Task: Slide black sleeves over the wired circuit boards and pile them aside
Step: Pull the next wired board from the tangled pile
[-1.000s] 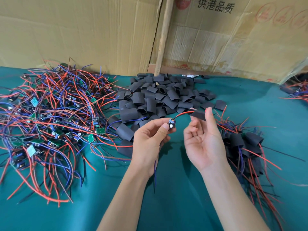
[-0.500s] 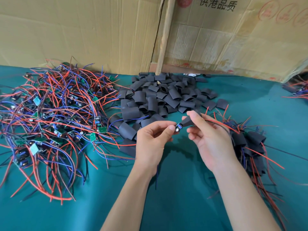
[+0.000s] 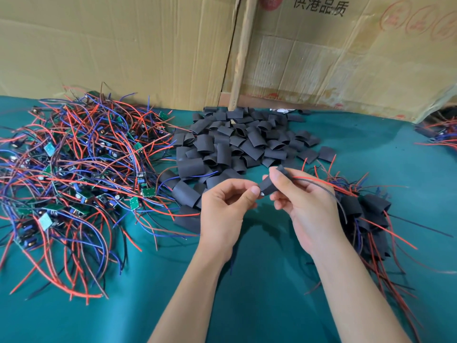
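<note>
My right hand (image 3: 304, 206) pinches a black sleeve (image 3: 268, 185) between thumb and forefinger, held above the table's middle. The sleeve covers most of a small circuit board; only the board's tip (image 3: 261, 193) pokes out at the lower left. My left hand (image 3: 223, 209) pinches that tip. Red and dark wires (image 3: 319, 181) trail from the sleeve's far end to the right. A heap of loose black sleeves (image 3: 237, 147) lies just behind my hands. A tangle of bare wired boards (image 3: 74, 174) covers the left. Sleeved boards (image 3: 366, 214) are piled at the right.
Teal cloth (image 3: 259, 293) covers the table. Cardboard sheets (image 3: 123, 45) and a wooden stick (image 3: 243, 53) stand along the back edge. More wired pieces (image 3: 442, 134) lie at the far right edge.
My right hand has brought the sleeve down along the wires and over the board. The board, exposed a second ago in my left fingers, is now mostly covered.
</note>
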`<state>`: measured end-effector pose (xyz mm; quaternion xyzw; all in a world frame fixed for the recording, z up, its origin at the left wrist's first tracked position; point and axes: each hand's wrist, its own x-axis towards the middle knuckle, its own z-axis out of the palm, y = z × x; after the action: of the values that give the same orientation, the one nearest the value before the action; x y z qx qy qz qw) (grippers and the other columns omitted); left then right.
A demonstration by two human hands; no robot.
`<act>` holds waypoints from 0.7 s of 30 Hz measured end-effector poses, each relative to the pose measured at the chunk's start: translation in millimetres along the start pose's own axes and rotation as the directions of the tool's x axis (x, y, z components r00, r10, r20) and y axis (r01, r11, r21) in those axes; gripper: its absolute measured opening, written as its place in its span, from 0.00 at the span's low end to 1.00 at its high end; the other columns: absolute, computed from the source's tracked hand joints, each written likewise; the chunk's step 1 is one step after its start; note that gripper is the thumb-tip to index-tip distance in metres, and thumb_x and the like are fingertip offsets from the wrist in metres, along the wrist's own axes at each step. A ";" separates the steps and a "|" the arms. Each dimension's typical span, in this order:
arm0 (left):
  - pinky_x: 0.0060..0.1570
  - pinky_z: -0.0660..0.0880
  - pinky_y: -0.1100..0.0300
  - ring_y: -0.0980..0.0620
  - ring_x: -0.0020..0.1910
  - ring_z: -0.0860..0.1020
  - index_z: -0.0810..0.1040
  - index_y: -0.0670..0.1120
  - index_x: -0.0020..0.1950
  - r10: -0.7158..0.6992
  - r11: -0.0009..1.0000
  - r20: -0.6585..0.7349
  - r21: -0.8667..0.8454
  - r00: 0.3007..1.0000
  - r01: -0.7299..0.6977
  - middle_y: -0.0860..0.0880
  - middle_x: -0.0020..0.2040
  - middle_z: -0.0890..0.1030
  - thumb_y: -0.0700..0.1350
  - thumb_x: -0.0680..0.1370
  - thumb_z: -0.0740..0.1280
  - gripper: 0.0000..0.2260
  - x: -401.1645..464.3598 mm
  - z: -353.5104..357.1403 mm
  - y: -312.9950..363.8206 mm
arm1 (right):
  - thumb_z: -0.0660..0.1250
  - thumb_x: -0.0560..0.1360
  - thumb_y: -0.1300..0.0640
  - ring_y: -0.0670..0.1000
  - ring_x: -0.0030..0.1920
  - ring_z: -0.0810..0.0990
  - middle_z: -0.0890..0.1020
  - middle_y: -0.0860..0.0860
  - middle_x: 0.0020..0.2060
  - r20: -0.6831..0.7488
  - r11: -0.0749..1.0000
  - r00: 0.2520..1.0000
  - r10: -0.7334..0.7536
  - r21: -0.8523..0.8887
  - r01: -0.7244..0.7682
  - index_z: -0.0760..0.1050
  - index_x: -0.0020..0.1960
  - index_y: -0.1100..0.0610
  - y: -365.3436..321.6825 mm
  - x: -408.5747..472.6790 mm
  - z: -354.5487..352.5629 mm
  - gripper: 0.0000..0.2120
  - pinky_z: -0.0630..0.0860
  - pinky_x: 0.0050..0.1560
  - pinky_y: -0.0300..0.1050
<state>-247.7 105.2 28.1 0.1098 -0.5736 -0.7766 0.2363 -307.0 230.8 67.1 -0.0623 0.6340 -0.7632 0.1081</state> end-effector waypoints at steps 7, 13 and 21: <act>0.39 0.79 0.61 0.51 0.39 0.84 0.85 0.44 0.44 -0.017 0.995 0.016 -0.101 1.000 0.018 0.46 0.40 0.85 0.37 0.77 0.73 0.03 -0.3 -0.3 0.9 | 0.78 0.67 0.51 0.46 0.31 0.78 0.86 0.56 0.43 0.071 0.945 0.979 0.193 0.255 -0.205 0.86 0.43 0.57 2.6 0.6 5.8 0.10 0.74 0.29 0.37; 0.35 0.77 0.64 0.56 0.33 0.81 0.82 0.42 0.45 -0.018 0.999 0.031 -0.041 0.999 0.019 0.51 0.38 0.85 0.33 0.76 0.73 0.05 0.9 0.5 -0.2 | 0.75 0.68 0.49 0.46 0.30 0.77 0.87 0.57 0.44 0.128 0.968 0.975 0.182 0.150 -0.200 0.86 0.45 0.57 -0.2 -1.5 5.4 0.13 0.72 0.29 0.36; 0.35 0.72 0.63 0.52 0.32 0.76 0.74 0.42 0.37 -0.053 0.994 0.147 0.100 0.988 0.038 0.47 0.32 0.80 0.38 0.73 0.75 0.10 -2.8 6.2 3.4 | 0.71 0.77 0.55 0.52 0.31 0.76 0.82 0.58 0.34 0.063 0.981 0.998 0.023 -0.195 -0.011 0.79 0.47 0.69 -5.8 -3.0 2.4 0.15 0.68 0.27 0.40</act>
<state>-247.2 111.0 32.9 0.0759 -0.6239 -0.7592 0.1693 -304.0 230.2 73.4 -0.0919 0.7021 -0.6943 0.1284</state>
